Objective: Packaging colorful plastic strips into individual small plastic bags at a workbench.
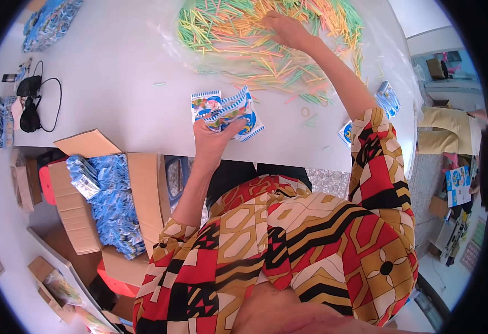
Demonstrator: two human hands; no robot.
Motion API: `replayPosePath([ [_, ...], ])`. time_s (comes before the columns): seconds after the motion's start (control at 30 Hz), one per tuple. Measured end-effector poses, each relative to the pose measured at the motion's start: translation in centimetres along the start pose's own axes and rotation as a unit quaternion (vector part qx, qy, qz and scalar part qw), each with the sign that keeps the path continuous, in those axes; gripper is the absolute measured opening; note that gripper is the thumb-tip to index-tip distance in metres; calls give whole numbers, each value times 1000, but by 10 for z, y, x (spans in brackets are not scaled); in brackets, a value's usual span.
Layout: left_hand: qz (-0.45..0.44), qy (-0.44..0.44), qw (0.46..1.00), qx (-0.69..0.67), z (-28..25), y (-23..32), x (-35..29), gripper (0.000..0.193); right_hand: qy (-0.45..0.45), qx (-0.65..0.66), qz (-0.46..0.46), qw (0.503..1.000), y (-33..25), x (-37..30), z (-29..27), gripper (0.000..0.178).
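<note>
My left hand (213, 139) is closed on a small bunch of blue-and-white printed packets (235, 114), held just over the near part of the table. Its thumb lies across the front of them. Farther off, my right hand (288, 30) reaches into a wide heap of thin coloured sticks (233, 39), green, yellow, orange and pink. The fingers there are bent and close together, with their tips down among the sticks; what they hold, if anything, is hidden. The heap lies on a clear plastic sheet or bag (199, 64).
White table (116, 72) with loose sticks and a rubber band (305, 112). More packets (387, 100) lie by my right forearm, and a stack (49, 25) sits far left. Black corded object (31, 106) at left. An open carton (77, 206) full of packets stands beside my left arm.
</note>
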State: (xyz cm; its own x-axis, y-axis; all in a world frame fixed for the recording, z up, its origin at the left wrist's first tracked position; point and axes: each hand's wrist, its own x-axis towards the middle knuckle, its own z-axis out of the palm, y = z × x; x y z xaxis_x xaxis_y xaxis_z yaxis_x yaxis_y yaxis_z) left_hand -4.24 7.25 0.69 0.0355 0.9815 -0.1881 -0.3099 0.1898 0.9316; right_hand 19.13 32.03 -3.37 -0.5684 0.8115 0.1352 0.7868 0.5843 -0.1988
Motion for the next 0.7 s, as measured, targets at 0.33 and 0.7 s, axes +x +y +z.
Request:
replayPosePath([
  [0.33, -9, 7, 1000, 0, 0, 0, 1, 27, -2, 28, -150, 988, 1, 16, 9, 41],
  [0.7, -21, -8, 1000, 9, 1, -4, 1, 35, -20, -84, -176, 981, 0, 29, 14, 43],
])
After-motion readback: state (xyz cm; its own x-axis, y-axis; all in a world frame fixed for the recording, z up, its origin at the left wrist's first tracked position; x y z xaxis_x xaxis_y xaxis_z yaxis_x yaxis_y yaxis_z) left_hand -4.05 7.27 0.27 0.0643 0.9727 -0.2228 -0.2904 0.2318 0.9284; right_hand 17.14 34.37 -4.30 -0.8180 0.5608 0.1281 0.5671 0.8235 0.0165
